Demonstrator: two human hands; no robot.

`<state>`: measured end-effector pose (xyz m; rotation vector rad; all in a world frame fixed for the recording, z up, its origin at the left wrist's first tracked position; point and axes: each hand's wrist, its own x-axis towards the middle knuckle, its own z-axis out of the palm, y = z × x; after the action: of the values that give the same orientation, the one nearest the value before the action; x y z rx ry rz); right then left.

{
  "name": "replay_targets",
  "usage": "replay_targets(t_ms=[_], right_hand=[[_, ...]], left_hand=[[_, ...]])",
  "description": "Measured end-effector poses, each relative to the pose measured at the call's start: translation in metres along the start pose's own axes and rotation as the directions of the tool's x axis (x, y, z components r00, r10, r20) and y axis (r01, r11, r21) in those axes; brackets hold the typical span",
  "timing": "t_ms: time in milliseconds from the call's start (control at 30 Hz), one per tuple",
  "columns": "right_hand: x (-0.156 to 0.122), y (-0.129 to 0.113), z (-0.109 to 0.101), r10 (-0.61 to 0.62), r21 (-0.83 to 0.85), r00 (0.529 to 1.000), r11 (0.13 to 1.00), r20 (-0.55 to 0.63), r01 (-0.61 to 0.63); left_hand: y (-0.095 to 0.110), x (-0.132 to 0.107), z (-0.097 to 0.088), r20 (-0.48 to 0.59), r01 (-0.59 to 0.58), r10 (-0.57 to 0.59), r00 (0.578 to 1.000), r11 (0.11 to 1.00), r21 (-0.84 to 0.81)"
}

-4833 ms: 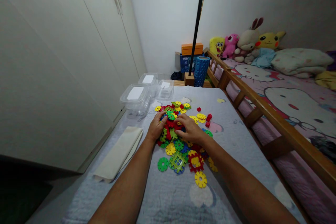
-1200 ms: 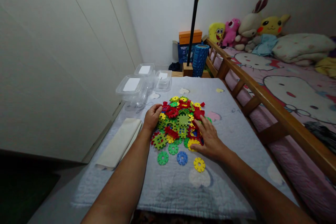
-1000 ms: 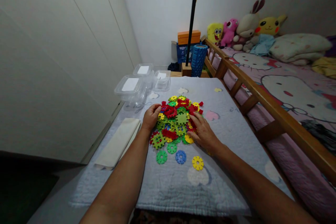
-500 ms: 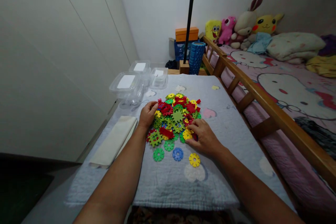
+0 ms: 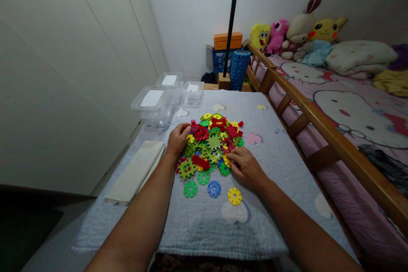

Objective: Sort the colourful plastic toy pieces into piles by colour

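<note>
A heap of plastic building pieces (image 5: 214,143) in red, green, yellow and blue lies on the cloth-covered table. My left hand (image 5: 178,138) rests against the heap's left edge, its fingers stretched forward beside a red piece, holding nothing that I can see. At the right side, my right hand (image 5: 246,165) has its fingers curled in on a yellow notched disc (image 5: 226,160), which they partly hide. A green notched disc (image 5: 225,168) shows just below those fingertips. In front of the heap lie a green disc (image 5: 190,189), a blue disc (image 5: 214,188) and a yellow disc (image 5: 235,196).
Clear plastic boxes (image 5: 149,108) with white labels stand at the table's back left. A folded cream cloth (image 5: 135,172) lies left of my left forearm. Along the right runs a wooden bed rail (image 5: 314,129). A black pole (image 5: 230,29) rises behind the table.
My right hand has drawn its fingers in at the heap's edge. The yellow disc there is now more hidden, and the green disc below it shows more. My left hand stays put.
</note>
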<state>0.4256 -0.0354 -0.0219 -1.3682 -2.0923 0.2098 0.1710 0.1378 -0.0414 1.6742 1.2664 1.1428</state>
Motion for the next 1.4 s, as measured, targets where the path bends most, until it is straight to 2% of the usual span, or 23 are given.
replay_targets(t_ms=[167,267,433,533,633,733,967,1100,1167,1267,1333,1400], right_hand=[[-0.002,0.001,0.000,0.086,-0.103,0.996,0.991,0.036,-0.082],[-0.002,0.002,0.002,0.071,-0.105,0.996,0.992,0.056,-0.064],[-0.001,0.004,0.000,0.025,-0.058,0.999,0.998,-0.045,-0.028],[0.000,0.006,-0.003,0.071,0.008,0.994,0.997,-0.087,-0.070],[-0.001,0.008,-0.003,0.143,0.093,0.988,0.986,-0.060,-0.137],[-0.001,0.004,0.001,0.219,0.109,0.975,0.971,-0.038,-0.214],[0.005,0.000,-0.003,0.130,0.040,0.989,0.991,-0.065,-0.127],[0.005,0.000,-0.004,0.156,0.132,0.988,0.979,-0.011,-0.153],[0.006,0.000,-0.007,0.222,0.248,0.974,0.943,0.036,-0.224],[0.013,0.010,-0.021,0.331,0.456,0.934,0.816,0.134,-0.354],[0.021,0.030,-0.035,0.408,0.529,0.908,0.751,0.098,-0.395],[0.029,0.061,-0.049,0.528,0.527,0.849,0.731,-0.035,-0.433]], left_hand=[[-0.005,0.001,0.000,0.003,-0.013,0.013,1.000,1.000,0.009],[-0.006,0.001,0.001,-0.003,-0.022,0.022,1.000,1.000,0.008],[-0.001,0.000,0.001,0.005,-0.010,0.010,1.000,1.000,-0.014],[0.000,0.000,0.000,0.004,0.000,0.000,1.000,1.000,-0.001],[-0.002,0.001,0.000,-0.001,0.005,-0.005,1.000,1.000,0.024],[-0.006,0.002,-0.001,-0.003,0.002,-0.001,1.000,0.999,0.040],[-0.010,0.002,-0.001,0.007,0.018,-0.018,1.000,0.998,0.053],[-0.007,0.002,-0.001,0.011,0.033,-0.033,0.999,0.999,0.022],[-0.006,0.002,-0.001,0.014,0.035,-0.035,0.999,0.999,0.021],[-0.005,0.002,-0.001,0.017,0.023,-0.023,1.000,0.999,0.028],[-0.005,0.002,-0.001,0.016,0.017,-0.018,1.000,0.999,0.039],[-0.006,0.002,-0.001,0.011,0.018,-0.019,1.000,0.998,0.054]])
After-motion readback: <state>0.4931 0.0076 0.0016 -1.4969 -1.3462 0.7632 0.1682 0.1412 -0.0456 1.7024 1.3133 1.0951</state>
